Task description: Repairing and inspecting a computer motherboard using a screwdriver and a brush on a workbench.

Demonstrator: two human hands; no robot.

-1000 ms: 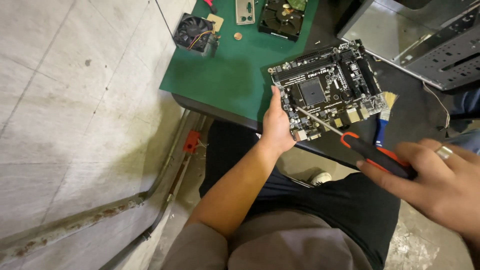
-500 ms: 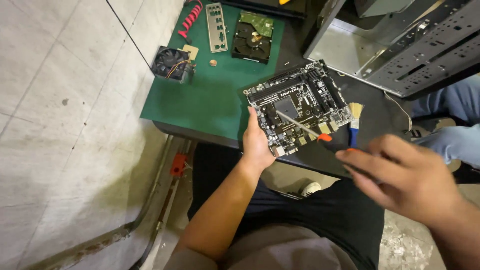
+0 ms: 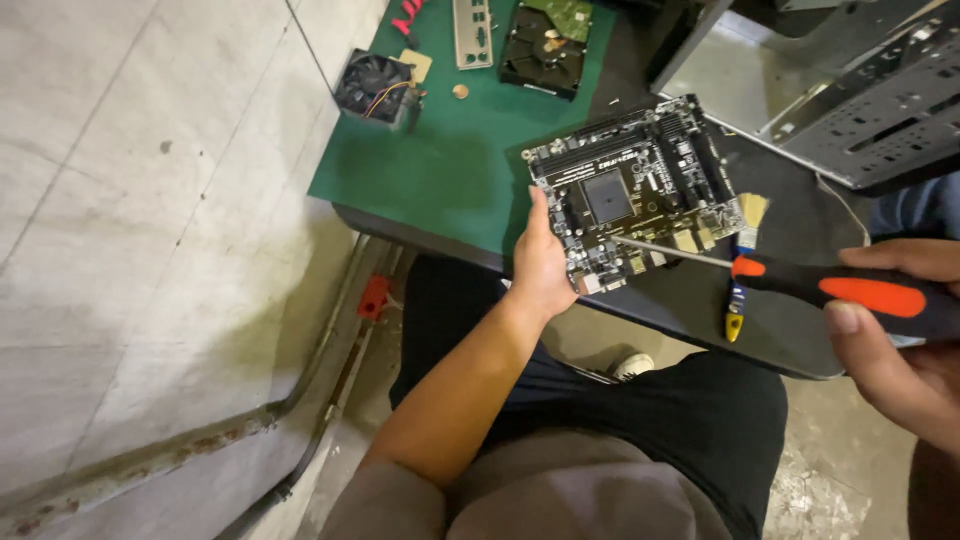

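At the near edge of the work table (image 3: 700,320), a black motherboard (image 3: 640,190) is gripped at its lower left corner by the left hand (image 3: 541,262), fingers closed behind the board and thumb laid along its edge. A screwdriver (image 3: 800,280) with a black and orange handle is held in the closed right hand (image 3: 900,340), its metal shaft reaching to the board's lower edge. Just beside the board, a small brush (image 3: 745,240) is seen on the dark table surface. On the green mat (image 3: 450,160) farther back, a cooling fan (image 3: 372,88), a hard drive (image 3: 545,45) and a metal plate (image 3: 473,32) are laid out. An open metal computer case (image 3: 860,100) is shown at upper right.
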